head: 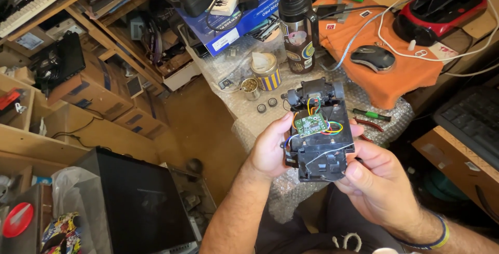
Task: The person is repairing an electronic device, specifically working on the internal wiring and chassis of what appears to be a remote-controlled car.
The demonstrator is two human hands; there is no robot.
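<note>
Cluttered surface (249,114) under bubble wrap carrying tin (266,70), bottle (298,25), mouse (372,57). Left hand (270,147) cupping black chassis (317,137) from side, fingers curling under, keeping it level. Right hand (377,184) pinching rear edge, thumb pressing on top, steadying it. Circuit board (311,124) facing up, wires exposed for viewing.

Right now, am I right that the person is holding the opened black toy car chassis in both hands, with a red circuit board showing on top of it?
Not quite: the circuit board is green, not red, as the head view shows. The rest stands: the left hand and right hand both hold the opened black toy car chassis, with the board showing on top.
</note>
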